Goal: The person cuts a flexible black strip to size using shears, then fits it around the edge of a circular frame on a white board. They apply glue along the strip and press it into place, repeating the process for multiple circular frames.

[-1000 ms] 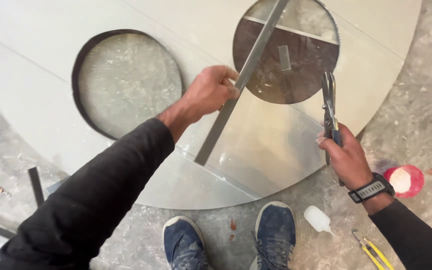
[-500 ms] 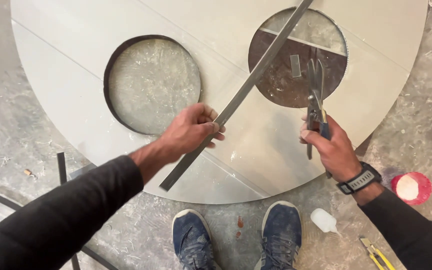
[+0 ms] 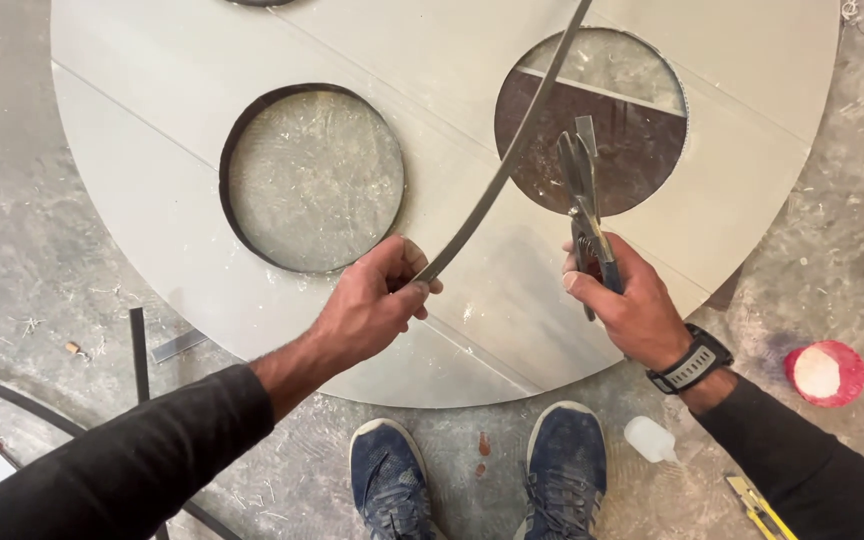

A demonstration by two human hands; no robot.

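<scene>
Metal strip: a long, thin grey strip runs from the left hand up and away to the top edge of the view, bowed in a gentle curve above the panel.
Panel: a large round pale-grey panel lies flat on the concrete floor, with a seam line across it.
Holes: two round openings show in full, one left and one right; the rim of a third just shows at the top edge. All look cut clean through.
Progress: judging from this, the cutting of the openings is done. The left hole seems to have a dark band along its rim, while the right hole's edge looks bare, so lining that one appears to be what is left.
Left hand: the left hand is clenched around the near end of the strip, thumb on top, pressing it just above the panel.
Right hand: the right hand is wrapped round the handles of a pair of snips, handles squeezed together.
Snips: blades point away, over the near rim of the right hole; they sit just beside the strip, apart from it.
Nearby: a red-rimmed lid, a small white bottle and a yellow knife lie on the floor to the right; two blue shoes stand at the panel's near edge.
</scene>
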